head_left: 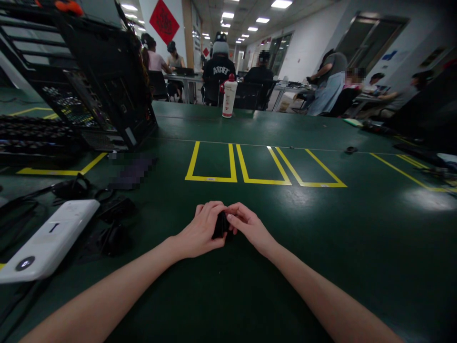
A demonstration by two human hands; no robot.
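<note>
Steadying the small black object (pixel 220 226) over the table (pixel 228 300) calls for a firm left hand (pixel 198 233), closed around it, and light right hand (pixel 256 232) fingertips at its edge, pinch unclear

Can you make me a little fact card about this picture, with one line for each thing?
Left hand: around the black thing
Right hand: fingers close to or touching its right side
Black thing: small, mostly covered, can't tell what
Table: green
Tape: yellow outlines beyond the hands
Bottle: upright, white, red top
White device: on the left
People: in the background
</note>
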